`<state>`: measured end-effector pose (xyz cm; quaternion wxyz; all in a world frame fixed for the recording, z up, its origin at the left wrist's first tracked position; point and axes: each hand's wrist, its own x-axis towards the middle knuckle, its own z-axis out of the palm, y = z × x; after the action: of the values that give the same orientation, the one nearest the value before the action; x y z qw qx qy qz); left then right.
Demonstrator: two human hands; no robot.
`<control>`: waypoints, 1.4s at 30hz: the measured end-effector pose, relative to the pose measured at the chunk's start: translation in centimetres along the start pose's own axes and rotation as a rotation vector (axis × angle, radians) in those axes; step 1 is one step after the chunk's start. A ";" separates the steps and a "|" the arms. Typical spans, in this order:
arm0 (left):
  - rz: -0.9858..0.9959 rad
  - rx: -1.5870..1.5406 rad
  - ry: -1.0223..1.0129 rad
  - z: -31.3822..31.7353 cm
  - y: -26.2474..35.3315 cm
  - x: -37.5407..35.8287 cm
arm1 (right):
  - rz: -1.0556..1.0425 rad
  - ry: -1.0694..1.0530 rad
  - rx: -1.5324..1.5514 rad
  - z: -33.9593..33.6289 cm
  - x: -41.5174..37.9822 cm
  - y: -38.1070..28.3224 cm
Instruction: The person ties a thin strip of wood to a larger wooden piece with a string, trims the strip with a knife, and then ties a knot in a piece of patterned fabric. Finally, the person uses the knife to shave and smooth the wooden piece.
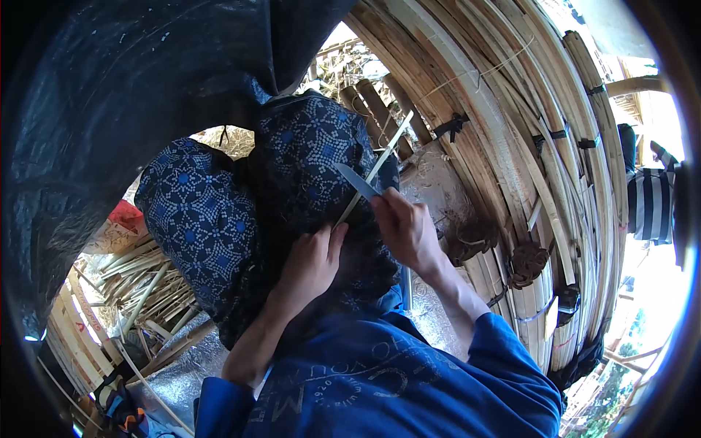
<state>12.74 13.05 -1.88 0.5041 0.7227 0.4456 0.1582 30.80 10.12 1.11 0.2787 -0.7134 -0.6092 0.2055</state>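
Note:
My left hand is closed around the lower end of a thin pale strip, which looks like split bamboo. The strip slants up and to the right, over my lap. In my right hand is a knife, gripped by its handle, which my fingers hide. Its blade points up and to the left and crosses the strip, seemingly touching it. Beneath both hands lies dark cloth with a blue and white pattern, covering my legs.
On my right, a wall of bundled wooden or bamboo slats curves, tied with black bands. A pile of cut strips lies at the lower left. Dark sheeting hangs at the upper left. A striped cloth hangs at far right.

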 end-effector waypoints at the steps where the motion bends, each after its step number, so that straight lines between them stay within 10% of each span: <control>1: -0.003 0.001 0.002 -0.2 0.0 0.0 | 0.028 -0.063 -0.063 -0.5 0.1 -0.1; 21: -0.024 -0.067 -0.045 -0.3 -0.1 0.1 | 0.176 0.039 0.092 -0.4 1.8 0.2; 22: -0.025 -0.065 -0.047 -0.1 -0.3 0.0 | -0.046 -0.004 0.037 0.7 0.6 0.4; 27: -0.012 -0.011 -0.005 0.4 -0.3 0.0 | 0.276 0.030 -0.010 -1.7 2.6 0.3; 31: -0.045 0.072 -0.009 0.0 0.0 0.0 | 0.035 -0.067 0.086 0.9 -0.5 -0.1; 42: -0.238 -0.703 -0.356 -1.4 -1.9 0.7 | 0.280 0.099 0.051 -0.8 2.3 2.0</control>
<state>11.26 14.63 -3.04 0.8043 0.4659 0.3508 0.1138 33.27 12.10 0.52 0.2952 -0.7934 -0.4836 0.2225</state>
